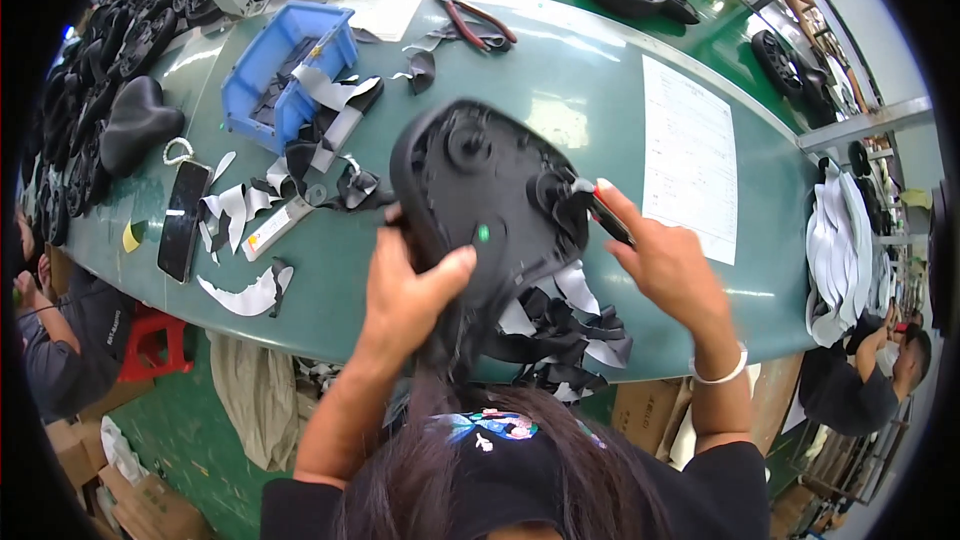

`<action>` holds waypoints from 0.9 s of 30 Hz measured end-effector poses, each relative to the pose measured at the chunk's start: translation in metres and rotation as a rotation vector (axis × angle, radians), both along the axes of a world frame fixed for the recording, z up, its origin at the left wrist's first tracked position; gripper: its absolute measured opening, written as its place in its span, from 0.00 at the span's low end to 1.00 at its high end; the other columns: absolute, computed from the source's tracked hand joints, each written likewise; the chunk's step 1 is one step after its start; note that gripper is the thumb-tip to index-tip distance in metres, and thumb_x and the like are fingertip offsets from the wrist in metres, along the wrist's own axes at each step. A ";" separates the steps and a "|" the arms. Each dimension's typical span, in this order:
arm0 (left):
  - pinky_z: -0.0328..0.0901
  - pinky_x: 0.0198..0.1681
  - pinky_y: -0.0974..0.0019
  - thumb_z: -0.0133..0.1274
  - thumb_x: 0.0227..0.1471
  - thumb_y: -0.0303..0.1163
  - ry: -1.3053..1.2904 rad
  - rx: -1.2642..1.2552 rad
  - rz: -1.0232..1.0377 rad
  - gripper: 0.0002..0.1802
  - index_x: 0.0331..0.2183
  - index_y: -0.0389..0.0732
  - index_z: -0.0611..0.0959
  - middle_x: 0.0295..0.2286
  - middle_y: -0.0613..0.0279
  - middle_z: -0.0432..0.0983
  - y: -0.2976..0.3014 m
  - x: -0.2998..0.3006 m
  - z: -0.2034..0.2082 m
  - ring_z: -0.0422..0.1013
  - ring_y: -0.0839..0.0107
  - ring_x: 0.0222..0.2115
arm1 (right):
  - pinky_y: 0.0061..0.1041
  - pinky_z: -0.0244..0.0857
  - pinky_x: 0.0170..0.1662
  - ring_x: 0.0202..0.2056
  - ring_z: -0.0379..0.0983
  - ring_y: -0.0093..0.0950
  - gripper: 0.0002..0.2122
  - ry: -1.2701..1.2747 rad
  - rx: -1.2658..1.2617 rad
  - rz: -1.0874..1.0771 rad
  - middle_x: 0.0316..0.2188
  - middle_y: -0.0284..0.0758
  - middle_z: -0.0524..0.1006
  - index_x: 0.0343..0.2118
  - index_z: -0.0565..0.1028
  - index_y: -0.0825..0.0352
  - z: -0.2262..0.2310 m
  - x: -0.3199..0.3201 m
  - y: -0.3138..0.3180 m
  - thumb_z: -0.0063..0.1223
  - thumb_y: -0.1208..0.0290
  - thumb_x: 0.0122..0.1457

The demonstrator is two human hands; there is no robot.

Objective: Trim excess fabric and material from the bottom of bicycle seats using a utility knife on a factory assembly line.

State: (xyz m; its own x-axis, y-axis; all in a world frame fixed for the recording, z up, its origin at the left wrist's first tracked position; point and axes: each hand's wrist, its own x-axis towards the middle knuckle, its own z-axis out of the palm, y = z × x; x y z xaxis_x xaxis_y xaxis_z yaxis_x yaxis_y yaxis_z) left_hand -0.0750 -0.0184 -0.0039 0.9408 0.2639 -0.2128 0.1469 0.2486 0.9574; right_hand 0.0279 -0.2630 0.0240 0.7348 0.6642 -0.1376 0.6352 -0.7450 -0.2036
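Note:
A black bike saddle (500,230) is held up over the table with its underside facing me, its broad end away from me. My left hand (410,285) grips its left edge, thumb across the underside and fingers hidden behind. My right hand (660,255) is closed around a slim utility knife (612,217) with a black and red handle. The knife's tip is at the saddle's right rim, beside a round socket; a dark flap of cover partly hides the blade. Black and white cover scraps (560,325) lie on the table below the saddle.
On the green table (460,75) are a blue bin (245,90) of scraps, red-handled cutting pliers (470,20), a phone (184,220), a paper sheet (690,150) and more offcuts (250,290). Saddles (140,125) pile up at the left. People sit at both sides.

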 end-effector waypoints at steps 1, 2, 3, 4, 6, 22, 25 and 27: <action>0.67 0.44 0.69 0.55 0.43 0.23 -0.082 -0.004 0.016 0.22 0.44 0.30 0.72 0.39 0.53 0.74 0.000 0.012 -0.003 0.72 0.72 0.39 | 0.35 0.62 0.25 0.22 0.71 0.41 0.32 -0.108 -0.053 -0.056 0.22 0.42 0.75 0.62 0.56 0.54 -0.017 -0.002 0.001 0.54 0.72 0.54; 0.67 0.44 0.69 0.55 0.43 0.23 -0.089 -0.002 0.009 0.22 0.44 0.30 0.72 0.39 0.53 0.74 -0.004 0.013 -0.004 0.72 0.72 0.39 | 0.37 0.62 0.25 0.21 0.70 0.42 0.34 -0.144 0.003 -0.062 0.20 0.42 0.73 0.63 0.52 0.57 -0.033 -0.015 -0.005 0.54 0.72 0.54; 0.67 0.44 0.69 0.56 0.43 0.22 -0.098 -0.008 0.031 0.24 0.45 0.31 0.71 0.39 0.53 0.74 -0.009 0.009 -0.005 0.72 0.72 0.40 | 0.38 0.62 0.25 0.21 0.71 0.44 0.35 -0.107 0.044 -0.104 0.20 0.43 0.73 0.63 0.52 0.59 -0.041 -0.031 -0.007 0.55 0.72 0.54; 0.67 0.44 0.69 0.56 0.42 0.22 -0.105 -0.016 0.053 0.26 0.46 0.31 0.69 0.39 0.54 0.73 -0.014 0.005 -0.007 0.72 0.72 0.40 | 0.40 0.62 0.25 0.22 0.71 0.45 0.35 -0.069 0.083 -0.148 0.21 0.45 0.73 0.63 0.51 0.61 -0.047 -0.046 -0.008 0.55 0.72 0.53; 0.67 0.44 0.68 0.58 0.41 0.23 -0.037 -0.050 0.053 0.25 0.44 0.32 0.72 0.40 0.55 0.73 -0.027 -0.005 -0.004 0.71 0.72 0.39 | 0.41 0.62 0.26 0.23 0.71 0.47 0.35 0.007 0.171 -0.211 0.22 0.46 0.74 0.63 0.50 0.63 -0.047 -0.069 -0.009 0.55 0.73 0.53; 0.62 0.46 0.59 0.56 0.43 0.29 0.052 0.343 0.051 0.20 0.40 0.30 0.76 0.45 0.52 0.61 -0.043 -0.047 -0.020 0.66 0.58 0.43 | 0.25 0.67 0.34 0.36 0.73 0.29 0.39 0.125 0.787 -0.340 0.47 0.44 0.72 0.61 0.54 0.64 -0.021 -0.039 0.024 0.64 0.75 0.47; 0.62 0.47 0.59 0.55 0.44 0.28 -0.029 0.412 0.102 0.20 0.41 0.29 0.75 0.45 0.52 0.60 -0.043 -0.039 -0.022 0.66 0.59 0.43 | 0.29 0.66 0.33 0.34 0.73 0.33 0.35 -0.109 0.753 -0.092 0.45 0.45 0.72 0.59 0.58 0.65 -0.043 -0.008 0.034 0.62 0.76 0.46; 0.62 0.48 0.59 0.56 0.45 0.28 -0.018 0.245 0.121 0.21 0.42 0.30 0.74 0.45 0.53 0.64 -0.029 -0.039 -0.032 0.67 0.61 0.43 | 0.30 0.67 0.34 0.33 0.73 0.39 0.29 0.322 0.674 -0.281 0.40 0.45 0.74 0.55 0.63 0.66 -0.027 -0.010 0.045 0.57 0.78 0.48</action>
State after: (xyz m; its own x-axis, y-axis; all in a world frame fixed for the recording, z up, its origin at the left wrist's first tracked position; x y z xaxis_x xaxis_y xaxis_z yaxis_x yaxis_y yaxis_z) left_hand -0.1139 -0.0470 -0.0361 0.9022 0.4164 -0.1124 0.1127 0.0241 0.9933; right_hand 0.0182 -0.2183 -0.0030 0.8793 0.4762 -0.0068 0.2752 -0.5198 -0.8088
